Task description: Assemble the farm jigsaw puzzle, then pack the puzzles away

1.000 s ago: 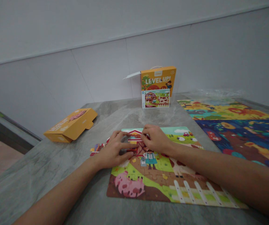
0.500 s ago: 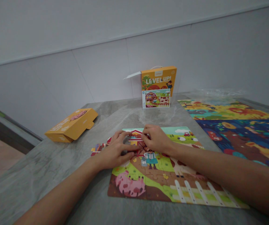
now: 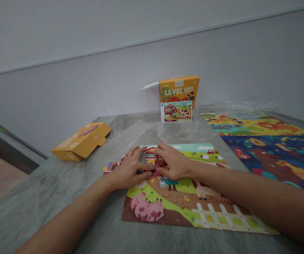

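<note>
Behind it all, a pale wall (image 3: 61, 88); in front, a grey marbled table (image 3: 48, 197). Near at hand on the table, a farm puzzle (image 3: 178, 203), flat, with its long axis running from left to right. Over the barn (image 3: 150, 152) in its far left part, the left hand (image 3: 130, 169) and, facing it, the right hand (image 3: 177, 162). Between them, a small grey gap (image 3: 143, 159) in the puzzle: just right of the left palm, left of the right fingertips, and so nearer to the left hand. At that spot, left fingers spread wide, thumb and forefinger well apart from the upper fingers, around the gap, with nothing visibly gripped. On the other side, right fingers curled down onto the barn, thumb close to forefinger, with dark red between; impossible to tell a pinched piece there from mere puzzle beneath. Jutting out left of the left hand, a red section (image 3: 111, 166), its join with the puzzle hidden. Farther off, an upright orange box (image 3: 179, 91) behind a card (image 3: 178, 112); to the left, a yellow box (image 3: 81, 139) on its side; to the right, a blue picture (image 3: 273, 158) and, beyond, a yellow picture (image 3: 252, 125).
</note>
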Tool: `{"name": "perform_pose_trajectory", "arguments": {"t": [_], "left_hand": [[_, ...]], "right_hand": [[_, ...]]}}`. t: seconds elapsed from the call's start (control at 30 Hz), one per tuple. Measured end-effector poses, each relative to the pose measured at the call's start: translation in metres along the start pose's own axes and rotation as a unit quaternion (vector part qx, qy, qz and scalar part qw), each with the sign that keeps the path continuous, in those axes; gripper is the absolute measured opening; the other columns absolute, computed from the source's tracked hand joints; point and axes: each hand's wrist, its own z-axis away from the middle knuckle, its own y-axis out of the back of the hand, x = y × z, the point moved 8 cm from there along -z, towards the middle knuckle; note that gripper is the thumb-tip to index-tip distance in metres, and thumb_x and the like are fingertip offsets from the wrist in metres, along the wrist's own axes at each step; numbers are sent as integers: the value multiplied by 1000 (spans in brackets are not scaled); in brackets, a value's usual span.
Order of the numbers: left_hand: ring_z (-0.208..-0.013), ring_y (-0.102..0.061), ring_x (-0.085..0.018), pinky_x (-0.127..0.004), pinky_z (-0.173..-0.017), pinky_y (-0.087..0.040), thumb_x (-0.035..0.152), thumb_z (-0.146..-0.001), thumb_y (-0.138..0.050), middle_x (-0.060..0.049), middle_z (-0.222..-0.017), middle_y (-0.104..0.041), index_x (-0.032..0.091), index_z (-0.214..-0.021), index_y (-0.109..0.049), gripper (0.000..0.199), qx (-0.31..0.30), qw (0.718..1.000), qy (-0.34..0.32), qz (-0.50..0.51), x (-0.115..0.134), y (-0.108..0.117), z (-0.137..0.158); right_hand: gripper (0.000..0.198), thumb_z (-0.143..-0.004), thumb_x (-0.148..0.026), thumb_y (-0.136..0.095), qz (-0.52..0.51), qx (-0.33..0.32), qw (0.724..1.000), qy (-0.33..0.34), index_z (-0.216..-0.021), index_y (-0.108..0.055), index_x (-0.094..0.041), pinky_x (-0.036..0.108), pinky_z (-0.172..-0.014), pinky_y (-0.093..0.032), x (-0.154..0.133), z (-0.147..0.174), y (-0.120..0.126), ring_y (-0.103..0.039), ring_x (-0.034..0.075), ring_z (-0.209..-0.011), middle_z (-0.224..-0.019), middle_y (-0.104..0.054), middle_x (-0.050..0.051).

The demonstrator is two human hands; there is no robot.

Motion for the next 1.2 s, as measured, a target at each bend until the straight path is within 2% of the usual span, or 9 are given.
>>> {"name": "perform_pose_trajectory", "arguments": {"t": [0.2, 0.3, 0.4, 0.47, 0.6, 0.73, 0.9, 1.1, 1.2], "left_hand": [[-138, -14, -40, -64, -106, -22, 48, -89, -50, -1, -154, -18, 41, -118, -62, 32, 5, 1000, 9, -8, -6, -3, 2], [-137, -15, -39, -62, -105, -23, 48, -87, -53, -4, -151, -23, 37, -120, -62, 36, 57, 997, 22, -41, -18, 10, 3], [-130, -28, -34, -58, -103, -29, 38, -90, -49, -8, -139, -41, 33, -116, -65, 31, 141, 977, 132, -91, -54, 33, 11], [-123, -35, -33, -55, -101, -32, 37, -89, -50, -10, -129, -50, 29, -110, -69, 30, 163, 954, 218, -124, -79, 44, 20], [-112, -46, -34, -51, -94, -38, 46, -84, -53, -13, -113, -60, 25, -106, -72, 36, 101, 936, 309, -137, -107, 47, 32], [-104, -54, -29, -39, -90, -42, 51, -85, -50, -12, -108, -63, 23, -110, -69, 43, 34, 954, 282, -93, -101, 43, 32], [-101, -55, -25, -35, -91, -41, 56, -77, -60, -10, -106, -61, 22, -109, -68, 48, 15, 974, 222, -50, -84, 38, 27], [-102, -54, -26, -35, -91, -42, 52, -75, -63, -11, -106, -60, 18, -97, -67, 41, 6, 974, 224, -15, -86, 31, 25], [-97, -56, -25, -33, -85, -43, 53, -71, -66, -10, -103, -61, 17, -92, -64, 42, 15, 973, 231, 4, -85, 30, 24]], "right_hand": [[38, -70, -33, -66, 6, -30, 1000, -6, -101, -51, -17, 34, -73, -41, 1, 0, -4, -50, 22, -83, -95, -50, 7], [29, -72, -24, -62, -36, 0, 999, -1, -98, -51, -18, 32, -75, -40, 4, 0, -1, -50, 21, -85, -96, -51, 6], [19, -72, -8, -51, -54, 62, 996, -45, -88, -52, -17, 29, -74, -39, 18, 0, 5, -50, 18, -83, -89, -54, 5], [20, -71, -3, -46, -43, 85, 991, -94, -83, -54, -17, 28, -73, -38, 30, -1, 5, -51, 18, -81, -85, -55, 5], [24, -68, 0, -45, -28, 82, 987, -138, -80, -58, -17, 28, -73, -38, 39, -1, 3, -53, 18, -81, -84, -58, 6], [25, -67, 0, -45, -23, 79, 986, -143, -79, -59, -17, 28, -71, -38, 37, -1, 5, -53, 18, -79, -82, -58, 5], [25, -68, 0, -45, -30, 78, 986, -145, -79, -60, -16, 28, -72, -38, 37, -1, 4, -54, 18, -80, -82, -58, 6], [24, -67, 0, -46, -36, 80, 986, -145, -77, -61, -17, 27, -72, -38, 36, 0, 5, -54, 18, -79, -82, -59, 5], [25, -67, 0, -45, -33, 84, 986, -141, -77, -61, -17, 27, -71, -38, 35, 0, 6, -54, 17, -78, -82, -59, 5]]}}
